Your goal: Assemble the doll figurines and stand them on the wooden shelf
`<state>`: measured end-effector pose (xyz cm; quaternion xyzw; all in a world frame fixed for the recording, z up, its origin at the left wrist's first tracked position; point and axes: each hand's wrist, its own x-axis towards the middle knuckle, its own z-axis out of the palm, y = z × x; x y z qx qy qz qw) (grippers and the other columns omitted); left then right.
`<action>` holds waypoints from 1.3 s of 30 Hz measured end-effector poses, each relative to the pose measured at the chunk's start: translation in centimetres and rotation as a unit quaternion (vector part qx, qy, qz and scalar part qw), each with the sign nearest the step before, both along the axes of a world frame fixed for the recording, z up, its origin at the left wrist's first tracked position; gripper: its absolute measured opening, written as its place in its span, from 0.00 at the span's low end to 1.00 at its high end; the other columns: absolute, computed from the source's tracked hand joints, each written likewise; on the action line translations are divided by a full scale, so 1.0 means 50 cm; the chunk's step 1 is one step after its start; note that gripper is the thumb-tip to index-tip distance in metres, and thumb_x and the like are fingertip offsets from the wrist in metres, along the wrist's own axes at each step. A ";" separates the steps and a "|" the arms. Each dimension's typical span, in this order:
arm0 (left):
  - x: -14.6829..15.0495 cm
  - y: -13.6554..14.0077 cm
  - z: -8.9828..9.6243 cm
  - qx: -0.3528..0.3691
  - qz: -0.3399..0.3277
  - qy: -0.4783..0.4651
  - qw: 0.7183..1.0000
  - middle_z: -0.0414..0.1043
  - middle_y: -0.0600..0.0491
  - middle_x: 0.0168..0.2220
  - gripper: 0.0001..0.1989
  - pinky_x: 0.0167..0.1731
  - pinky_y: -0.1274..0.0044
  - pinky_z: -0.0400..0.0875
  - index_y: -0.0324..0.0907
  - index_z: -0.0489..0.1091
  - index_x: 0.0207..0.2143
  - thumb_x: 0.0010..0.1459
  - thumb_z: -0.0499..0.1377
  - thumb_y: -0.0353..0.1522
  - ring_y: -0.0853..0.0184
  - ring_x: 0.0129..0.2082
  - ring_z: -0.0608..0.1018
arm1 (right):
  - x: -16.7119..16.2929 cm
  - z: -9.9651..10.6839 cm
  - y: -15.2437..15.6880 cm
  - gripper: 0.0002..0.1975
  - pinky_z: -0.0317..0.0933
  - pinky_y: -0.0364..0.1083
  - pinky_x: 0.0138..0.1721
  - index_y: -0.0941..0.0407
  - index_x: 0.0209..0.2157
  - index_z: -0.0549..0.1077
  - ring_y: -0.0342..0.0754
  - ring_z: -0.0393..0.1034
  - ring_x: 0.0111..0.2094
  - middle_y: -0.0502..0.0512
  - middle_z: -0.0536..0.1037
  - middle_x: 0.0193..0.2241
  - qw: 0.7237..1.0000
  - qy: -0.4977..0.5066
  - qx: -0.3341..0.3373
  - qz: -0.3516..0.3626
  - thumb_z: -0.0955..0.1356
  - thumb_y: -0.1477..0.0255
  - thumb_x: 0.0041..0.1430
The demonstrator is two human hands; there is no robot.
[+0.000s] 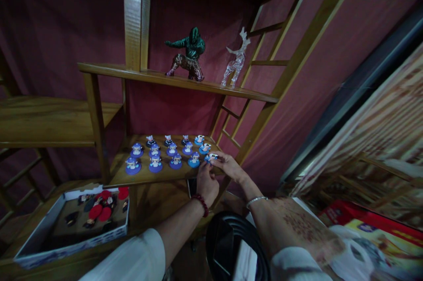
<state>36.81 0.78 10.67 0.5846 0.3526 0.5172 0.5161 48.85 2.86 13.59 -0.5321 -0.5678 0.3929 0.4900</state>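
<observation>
Several small figurines on round blue and purple bases stand in rows on a wooden shelf [119, 177]. At the front right end of the rows, a small figurine [211, 157] with a blue base is between my hands. My right hand [228, 167] pinches it from the right side. My left hand [207, 186] is closed below it, with curled fingertips at its lower edge. Just left of my hands is another blue-based figurine [194, 160]. A purple-based figurine [132, 165] stands at the left front. The back row includes a dark-based figurine [168, 140].
Above, a shelf board [158, 79] carries a green and bronze crouching statue [190, 55] and a clear deer figure [236, 60]. An open box [72, 245] with red and dark pieces sits lower left. A black round object [216, 239] is below my arms.
</observation>
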 end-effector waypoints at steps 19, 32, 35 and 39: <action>0.005 0.003 -0.002 0.008 -0.004 0.054 0.999 0.61 0.46 0.48 0.25 0.43 0.77 0.64 0.39 0.64 0.45 0.43 0.49 0.16 0.66 0.46 0.68 | -0.001 -0.001 0.004 0.22 0.62 0.47 0.40 0.58 0.37 0.71 0.46 0.69 0.32 0.51 0.75 0.29 0.998 -0.069 0.007 -0.004 0.70 0.61 0.39; 0.006 0.002 -0.004 0.014 -0.005 0.059 0.998 0.60 0.47 0.50 0.26 0.42 0.78 0.65 0.40 0.63 0.46 0.43 0.49 0.16 0.67 0.47 0.67 | -0.003 -0.007 0.007 0.18 0.61 0.46 0.37 0.58 0.31 0.70 0.45 0.67 0.29 0.50 0.74 0.26 0.994 -0.100 0.039 -0.009 0.68 0.60 0.41; 0.007 0.003 -0.005 0.009 -0.004 0.056 0.998 0.60 0.47 0.50 0.26 0.42 0.78 0.65 0.40 0.63 0.46 0.43 0.49 0.16 0.67 0.47 0.67 | -0.005 -0.004 0.004 0.17 0.62 0.46 0.35 0.58 0.31 0.70 0.45 0.67 0.28 0.50 0.73 0.24 0.994 -0.107 0.034 -0.001 0.68 0.60 0.42; 0.009 0.004 -0.007 0.005 -0.003 0.054 0.999 0.60 0.47 0.50 0.25 0.44 0.77 0.64 0.39 0.64 0.46 0.43 0.50 0.16 0.66 0.47 0.67 | -0.005 -0.002 0.001 0.17 0.61 0.45 0.36 0.58 0.32 0.69 0.44 0.67 0.28 0.49 0.73 0.24 0.994 -0.104 0.031 0.004 0.67 0.61 0.43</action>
